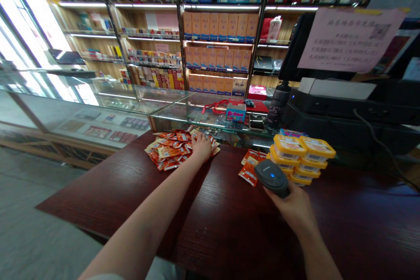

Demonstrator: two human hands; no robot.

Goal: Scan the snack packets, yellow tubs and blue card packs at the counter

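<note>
My left hand (pixel 202 146) rests on the right side of a heap of orange and cream snack packets (pixel 173 149), fingers slightly apart over them. Whether a packet lies under its fingertips is hidden. In my right hand (pixel 297 210) is a dark grey barcode scanner (pixel 271 176) with a blue light on top, its head tilted to the left. Just beyond the scanner lie several more snack packets (pixel 250 167) in a small group. Yellow-lidded tubs (pixel 290 145) stand in two stacks behind the scanner, partly covered by it.
Both hands are over a dark red wooden counter (pixel 210 210). Glass display cases (pixel 170 111) run behind it, carrying a small blue and pink box (pixel 236 113) and a phone (pixel 256 121). A monitor with a pink notice (pixel 349 41) stands right. Shelves of boxed goods (pixel 219 26) line the wall.
</note>
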